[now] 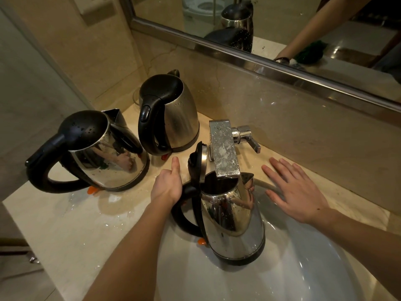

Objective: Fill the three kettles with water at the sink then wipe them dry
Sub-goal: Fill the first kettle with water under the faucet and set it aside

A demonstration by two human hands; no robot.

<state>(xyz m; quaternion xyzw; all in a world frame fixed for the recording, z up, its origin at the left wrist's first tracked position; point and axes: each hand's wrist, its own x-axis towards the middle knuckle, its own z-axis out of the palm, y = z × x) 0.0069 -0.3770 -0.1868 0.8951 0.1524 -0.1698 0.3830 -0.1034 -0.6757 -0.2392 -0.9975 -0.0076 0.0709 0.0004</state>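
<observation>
A steel kettle with its lid flipped open hangs over the white sink, its mouth right under the square tap spout. My left hand grips its black handle, thumb pointing up. My right hand is spread flat with straight fingers over the sink's far rim, just below the tap lever, holding nothing. Two more steel kettles stand shut on the counter: one at the left, one behind it near the wall. No water stream is visible.
The beige stone counter is wet with puddles around the left kettle. A mirror runs along the back wall and reflects a green cloth. A wall closes the left side.
</observation>
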